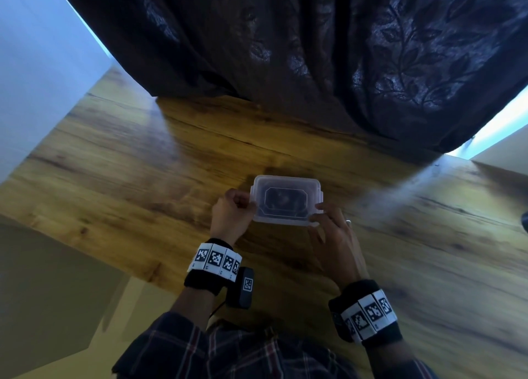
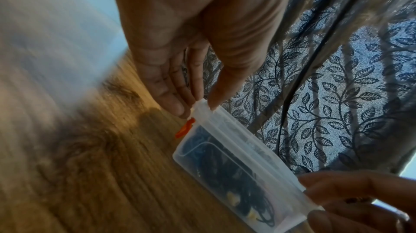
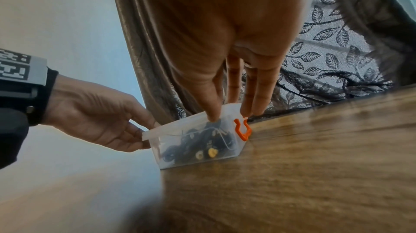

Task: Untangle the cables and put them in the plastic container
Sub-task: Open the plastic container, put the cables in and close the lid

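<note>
A clear plastic container (image 1: 286,200) with its lid on sits on the wooden table (image 1: 143,155). Coiled black cables (image 3: 198,140) with yellow and white plugs lie inside it. My left hand (image 1: 251,204) pinches the left end of the lid rim, thumb on top and fingers (image 2: 173,101) below. My right hand (image 1: 317,213) holds the right end, with the thumb on the front edge and fingertips (image 3: 247,112) at the end by an orange clip (image 3: 243,130). A second orange clip (image 2: 185,128) hangs under the left end.
A dark curtain (image 1: 314,50) with a leaf pattern hangs down to the table's far edge just behind the container. The table's left edge (image 1: 71,221) runs close by my left hand. Bare wood stretches to the right.
</note>
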A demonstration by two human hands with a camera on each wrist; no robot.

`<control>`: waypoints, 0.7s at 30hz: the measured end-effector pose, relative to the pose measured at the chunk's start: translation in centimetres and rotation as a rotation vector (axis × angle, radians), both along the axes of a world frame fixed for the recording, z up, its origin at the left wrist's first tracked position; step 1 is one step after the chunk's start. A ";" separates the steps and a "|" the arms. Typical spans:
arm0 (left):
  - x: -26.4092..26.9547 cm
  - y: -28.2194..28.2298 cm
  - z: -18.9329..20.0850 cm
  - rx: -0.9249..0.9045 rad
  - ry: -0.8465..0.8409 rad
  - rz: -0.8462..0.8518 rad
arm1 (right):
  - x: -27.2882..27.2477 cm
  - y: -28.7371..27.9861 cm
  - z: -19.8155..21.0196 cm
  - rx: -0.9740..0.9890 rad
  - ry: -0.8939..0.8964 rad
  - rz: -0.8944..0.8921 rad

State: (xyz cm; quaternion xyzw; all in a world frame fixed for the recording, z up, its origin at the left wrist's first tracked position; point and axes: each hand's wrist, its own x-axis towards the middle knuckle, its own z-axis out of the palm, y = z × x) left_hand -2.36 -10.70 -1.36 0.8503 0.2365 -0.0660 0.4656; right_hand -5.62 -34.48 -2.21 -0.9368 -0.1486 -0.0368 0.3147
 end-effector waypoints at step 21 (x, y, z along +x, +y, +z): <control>1.1 0.2 0.1 -0.278 0.073 0.154 | 3.7 -1.7 -0.3 0.892 0.732 -0.421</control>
